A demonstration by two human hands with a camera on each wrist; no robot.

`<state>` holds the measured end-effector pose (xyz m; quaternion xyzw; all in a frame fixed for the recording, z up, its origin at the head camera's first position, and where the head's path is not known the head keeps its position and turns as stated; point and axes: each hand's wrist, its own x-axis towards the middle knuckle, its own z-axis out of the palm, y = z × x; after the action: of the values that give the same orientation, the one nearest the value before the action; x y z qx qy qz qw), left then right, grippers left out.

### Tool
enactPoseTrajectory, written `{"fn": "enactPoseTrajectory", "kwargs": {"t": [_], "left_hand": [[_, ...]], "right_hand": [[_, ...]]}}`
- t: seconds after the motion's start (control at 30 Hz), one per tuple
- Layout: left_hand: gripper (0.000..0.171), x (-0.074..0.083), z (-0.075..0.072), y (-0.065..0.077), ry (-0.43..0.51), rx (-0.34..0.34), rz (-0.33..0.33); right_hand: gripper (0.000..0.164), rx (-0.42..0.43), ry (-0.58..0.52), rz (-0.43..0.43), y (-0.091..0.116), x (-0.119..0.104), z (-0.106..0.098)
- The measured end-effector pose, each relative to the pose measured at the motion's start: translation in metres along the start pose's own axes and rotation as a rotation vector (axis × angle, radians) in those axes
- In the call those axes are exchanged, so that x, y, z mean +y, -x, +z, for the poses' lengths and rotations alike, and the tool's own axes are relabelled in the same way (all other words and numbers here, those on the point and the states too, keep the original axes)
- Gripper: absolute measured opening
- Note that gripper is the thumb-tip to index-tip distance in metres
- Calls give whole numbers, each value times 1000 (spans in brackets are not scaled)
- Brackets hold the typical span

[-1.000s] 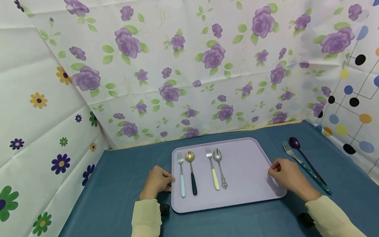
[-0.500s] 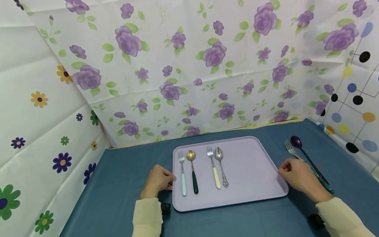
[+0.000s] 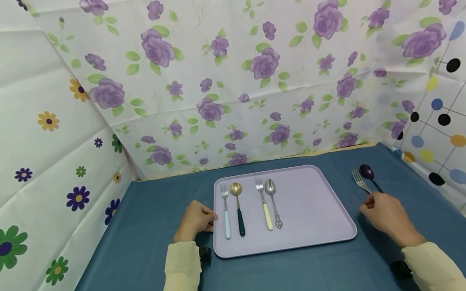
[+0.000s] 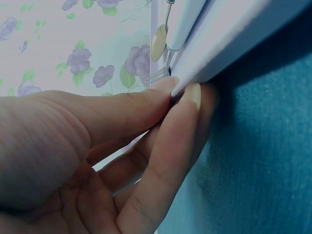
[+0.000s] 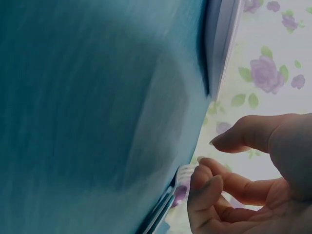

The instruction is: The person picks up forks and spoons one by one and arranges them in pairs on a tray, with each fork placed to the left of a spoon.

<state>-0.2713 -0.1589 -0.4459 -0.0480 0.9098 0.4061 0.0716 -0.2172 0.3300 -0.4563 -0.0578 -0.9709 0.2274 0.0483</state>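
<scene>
A lilac tray (image 3: pixel 309 214) lies on the blue cloth. My left hand (image 3: pixel 196 221) pinches its left rim between thumb and fingers; the left wrist view shows the fingertips on the tray edge (image 4: pixel 219 46). On the tray, a fork with a light blue handle (image 3: pixel 227 222) lies beside a gold spoon with a dark green handle (image 3: pixel 240 222). Right of them are a fork with a yellow handle (image 3: pixel 267 216) and an ornate silver spoon (image 3: pixel 270 187). My right hand (image 3: pixel 390 218), loosely curled and holding nothing, overlaps the handles of a fork (image 3: pixel 360 181) and a purple spoon (image 3: pixel 367 172).
Blue cloth (image 3: pixel 164 202) covers the table around the tray. A floral sheet (image 3: pixel 218 81) hangs behind it. Patterned sheets also stand along the left (image 3: pixel 43 161) and right (image 3: pixel 444 133) sides.
My right hand has left the tray's right rim and moved right, over the handles of the fork and purple spoon. The left hand stays at the left rim.
</scene>
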Motion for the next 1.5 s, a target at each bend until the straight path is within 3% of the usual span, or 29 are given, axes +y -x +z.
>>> {"fn": "enactPoseTrajectory", "kwargs": {"t": [0.17, 0.43, 0.73, 1.13, 1.5], "left_hand": [[7, 0, 0, 2, 2, 1, -6], [6, 1, 1, 2, 9, 6, -2], [5, -1, 1, 1, 17, 7, -13], [5, 0, -1, 1, 12, 18, -23], [6, 0, -1, 2, 13, 10, 7]], "right_hand": [[33, 3, 57, 22, 1, 9, -4], [42, -85, 105, 87, -1, 17, -11], [45, -27, 113, 110, 1, 21, -12], [37, -73, 155, 105, -4, 23, -17], [16, -136, 188, 33, -8, 36, -21]]}}
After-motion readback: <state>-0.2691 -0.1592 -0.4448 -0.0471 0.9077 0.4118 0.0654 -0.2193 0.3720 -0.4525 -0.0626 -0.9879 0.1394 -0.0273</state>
